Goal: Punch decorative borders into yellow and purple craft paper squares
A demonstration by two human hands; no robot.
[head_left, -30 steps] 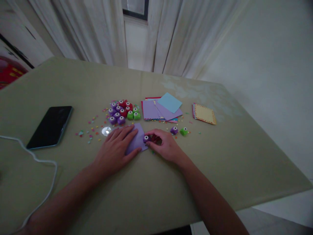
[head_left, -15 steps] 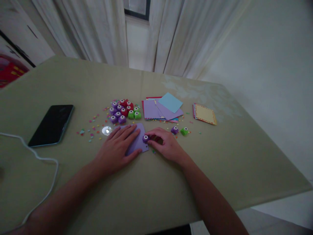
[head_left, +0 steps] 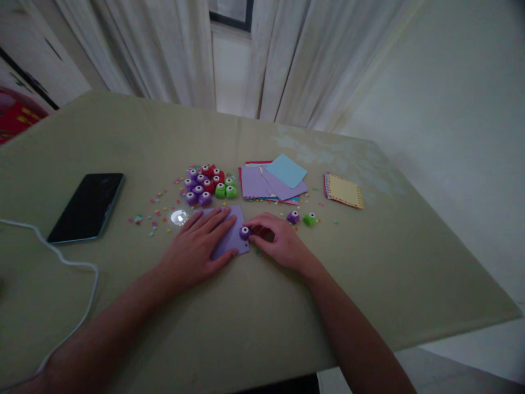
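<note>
The left hand (head_left: 200,241), fingers spread, flattens smooth purple paper (head_left: 226,243) against the bench (head_left: 246,306); the right hand's (head_left: 279,241) fingers pinch a chunky, rounded purple punch (head_left: 245,232) at the paper's right edge.

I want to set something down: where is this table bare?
The widest bare patch of table lies right of the right forearm, nearer than the yellow-topped card stack. Another runs between tablet and curtains. The middle is crowded: left hand on purple paper, right hand gripping a purple punch, more punches and confetti nearby.
</note>
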